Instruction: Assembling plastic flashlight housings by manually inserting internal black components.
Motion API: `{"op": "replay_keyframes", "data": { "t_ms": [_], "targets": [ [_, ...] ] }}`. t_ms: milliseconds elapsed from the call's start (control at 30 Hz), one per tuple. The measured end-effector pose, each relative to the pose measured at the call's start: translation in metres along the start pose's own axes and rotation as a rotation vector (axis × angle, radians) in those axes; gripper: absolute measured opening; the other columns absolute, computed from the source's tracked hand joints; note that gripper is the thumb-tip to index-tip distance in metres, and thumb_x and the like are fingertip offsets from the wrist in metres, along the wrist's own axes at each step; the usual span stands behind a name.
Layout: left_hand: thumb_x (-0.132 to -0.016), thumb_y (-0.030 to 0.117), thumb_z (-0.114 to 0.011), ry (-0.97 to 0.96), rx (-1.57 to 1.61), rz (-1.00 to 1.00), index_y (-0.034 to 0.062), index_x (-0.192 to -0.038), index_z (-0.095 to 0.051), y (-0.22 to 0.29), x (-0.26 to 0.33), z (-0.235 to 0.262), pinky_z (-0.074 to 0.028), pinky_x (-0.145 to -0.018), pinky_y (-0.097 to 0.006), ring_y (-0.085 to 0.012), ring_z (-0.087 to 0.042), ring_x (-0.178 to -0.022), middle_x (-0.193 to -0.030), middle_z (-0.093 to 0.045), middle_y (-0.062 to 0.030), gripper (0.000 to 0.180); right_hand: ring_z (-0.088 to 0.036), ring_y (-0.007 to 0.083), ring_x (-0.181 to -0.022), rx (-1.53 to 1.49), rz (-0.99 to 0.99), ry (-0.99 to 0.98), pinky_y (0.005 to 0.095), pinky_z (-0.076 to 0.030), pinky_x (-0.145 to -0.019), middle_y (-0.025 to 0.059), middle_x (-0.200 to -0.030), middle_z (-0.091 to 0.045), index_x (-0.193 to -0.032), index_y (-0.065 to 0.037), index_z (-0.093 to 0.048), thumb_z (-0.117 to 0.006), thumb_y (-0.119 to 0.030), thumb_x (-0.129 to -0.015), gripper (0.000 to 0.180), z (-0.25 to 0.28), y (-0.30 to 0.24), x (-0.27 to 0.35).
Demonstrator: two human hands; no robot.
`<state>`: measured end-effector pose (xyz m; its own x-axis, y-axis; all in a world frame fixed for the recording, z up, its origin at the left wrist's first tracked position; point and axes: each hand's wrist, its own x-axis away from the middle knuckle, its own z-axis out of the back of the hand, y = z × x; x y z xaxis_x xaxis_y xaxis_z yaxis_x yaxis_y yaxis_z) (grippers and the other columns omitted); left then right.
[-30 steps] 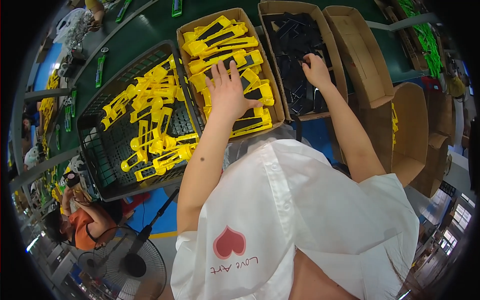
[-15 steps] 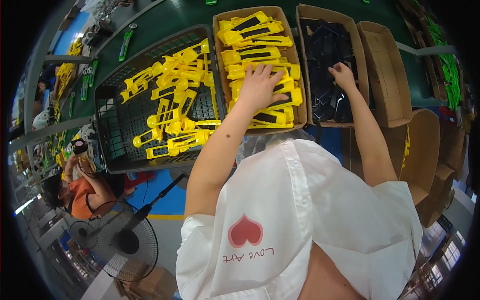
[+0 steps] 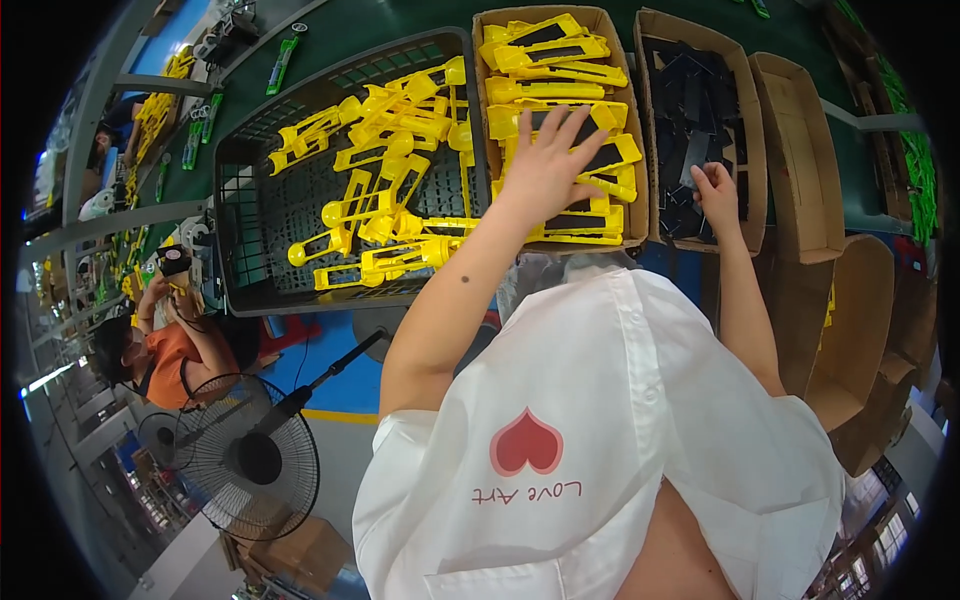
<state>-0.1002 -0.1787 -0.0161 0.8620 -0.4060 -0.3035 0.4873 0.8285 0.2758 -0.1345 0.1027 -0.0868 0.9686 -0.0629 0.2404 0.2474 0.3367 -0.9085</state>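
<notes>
My left hand (image 3: 548, 172) lies with fingers spread over yellow plastic frames (image 3: 553, 55) that have black panels set in them. They are stacked in a cardboard box (image 3: 478, 60). To its right stands a second cardboard box (image 3: 757, 150), filled with thin black rectangular pieces (image 3: 685, 90). Over that box my right hand (image 3: 720, 203) has thumb and forefinger pinched at the end of a greyish flat strip (image 3: 693, 152). Left of the boxes, a black plastic crate (image 3: 345, 60) holds more yellow frames (image 3: 385, 195), lying loosely without black panels in many of their openings.
A narrow cardboard box (image 3: 800, 150) stands at the right, and an open carton (image 3: 850, 330) sits lower beside my right arm. A pedestal fan (image 3: 255, 455) is at lower left, near a person in orange (image 3: 175, 350). Green tools (image 3: 283, 65) lie on the green table.
The whole view has shifted, so the boxes appear farther right. My right hand has moved toward me within its box, and a greyish strip now shows at its fingertips. My left hand's fingers have spread wider.
</notes>
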Motion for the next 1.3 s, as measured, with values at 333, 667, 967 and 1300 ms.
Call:
{"op": "replay_keyframes", "data": {
  "t_ms": [333,667,967,1300],
  "targets": [
    [-0.072,0.006,-0.057,-0.258,-0.559,1.133,0.0168,-0.121,-0.039,-0.194,0.179,0.031,-0.038,-0.085,-0.046,-0.0304,-0.034,-0.114,-0.130,-0.032,-0.0068,0.054,-0.042,0.0053,-0.051,0.062,0.042,-0.026,0.0186,-0.034,-0.046,-0.0011,-0.062,-0.046,-0.078,-0.004,-0.049,-0.058,-0.021,-0.080,0.019,0.017,0.003,0.006],
    [-0.079,0.011,-0.053,0.493,-0.201,0.642,0.0029,-0.100,-0.052,-0.150,0.167,0.081,-0.044,-0.071,-0.041,-0.0349,-0.054,-0.081,-0.097,-0.056,-0.0157,0.022,-0.043,0.0053,-0.055,0.013,-0.006,-0.147,0.0180,-0.037,-0.048,-0.0016,-0.064,-0.046,-0.080,-0.004,-0.049,-0.057,-0.021,-0.081,0.018,0.009,-0.025,0.019],
    [-0.063,0.003,-0.065,0.441,-0.216,0.231,0.0148,-0.100,-0.060,0.004,0.048,0.061,-0.036,-0.072,-0.031,-0.0249,-0.041,-0.081,-0.099,-0.050,-0.0047,0.039,-0.049,0.0156,-0.095,-0.460,0.133,-0.890,0.0253,-0.038,-0.086,0.0109,-0.109,-0.050,-0.087,-0.005,-0.051,-0.058,-0.012,-0.079,0.013,-0.053,-0.134,0.070],
    [-0.062,-0.011,-0.064,0.649,0.540,0.272,-0.0006,-0.115,-0.037,0.019,0.078,0.043,-0.046,-0.079,-0.030,-0.0252,-0.050,-0.094,-0.107,-0.044,-0.0157,0.060,-0.047,0.0246,-0.101,-0.054,0.783,-0.713,0.0301,-0.040,-0.084,0.0141,-0.109,-0.048,-0.081,-0.009,-0.050,-0.059,-0.003,-0.074,0.013,-0.021,-0.146,0.078]
  ]
}}
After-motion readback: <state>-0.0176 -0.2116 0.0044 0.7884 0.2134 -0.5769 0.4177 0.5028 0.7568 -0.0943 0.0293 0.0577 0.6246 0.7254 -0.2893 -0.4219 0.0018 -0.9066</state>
